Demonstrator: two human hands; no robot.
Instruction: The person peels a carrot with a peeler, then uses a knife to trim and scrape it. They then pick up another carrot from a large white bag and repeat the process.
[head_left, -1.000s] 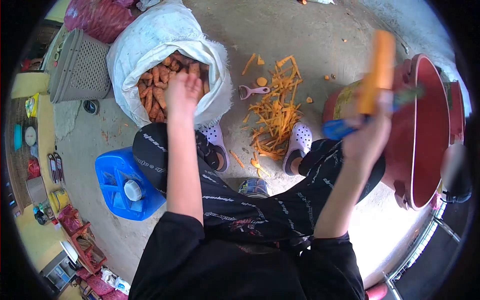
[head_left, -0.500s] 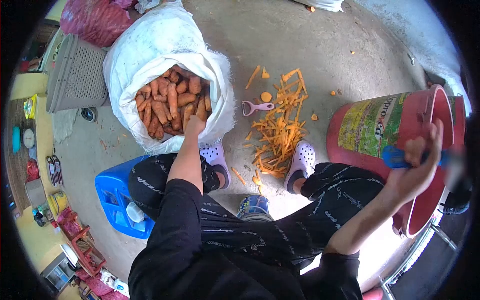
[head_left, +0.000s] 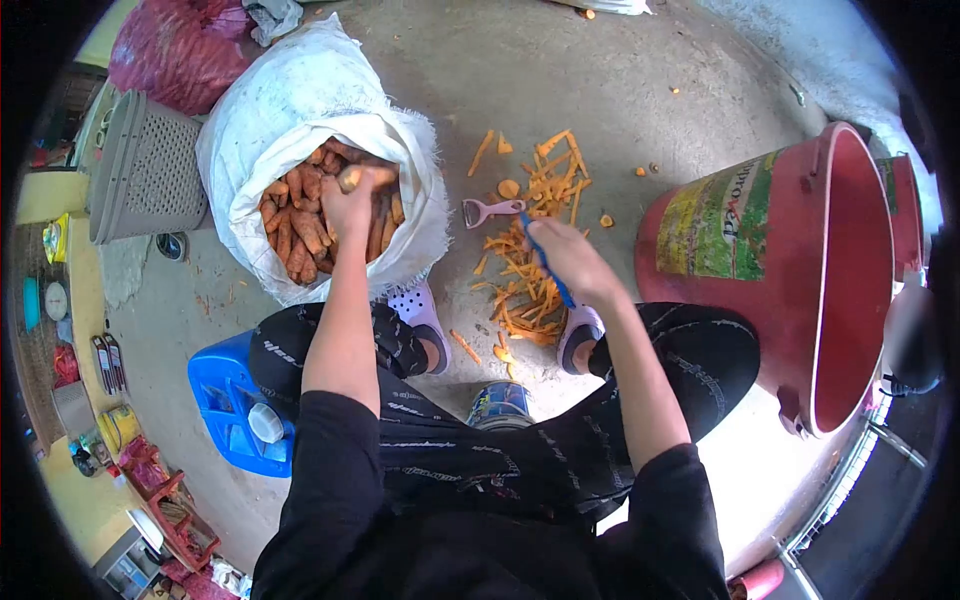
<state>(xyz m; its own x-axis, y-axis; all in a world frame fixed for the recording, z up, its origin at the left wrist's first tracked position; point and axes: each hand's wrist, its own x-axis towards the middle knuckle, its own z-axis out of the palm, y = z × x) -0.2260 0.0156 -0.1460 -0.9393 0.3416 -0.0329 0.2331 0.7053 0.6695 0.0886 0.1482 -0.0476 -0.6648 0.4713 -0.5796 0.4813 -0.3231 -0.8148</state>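
A white woven sack (head_left: 290, 85) lies with its mouth toward me, full of unpeeled carrots (head_left: 300, 225). My left hand (head_left: 348, 205) reaches into the mouth, fingers closed around one carrot (head_left: 352, 178), which is partly blurred. Over the heap of orange peelings (head_left: 530, 285) on the floor, my right hand (head_left: 572, 262) grips a slim blue tool (head_left: 545, 260); its exact kind does not show. A pink peeler (head_left: 490, 211) lies flat beside the peelings, just left of the blue tool's upper end.
On the right a large red bucket (head_left: 860, 290) leans with its opening facing right. A blue jerrycan (head_left: 235, 400) stands by my left knee, and a small paint can (head_left: 500, 402) sits between my legs. Grey baskets (head_left: 160, 165) and a red mesh bag (head_left: 175, 55) flank the sack.
My right hand has swung from the red bucket to above the peelings, still with the blue tool. My left hand has moved deeper into the sack and now holds a carrot.
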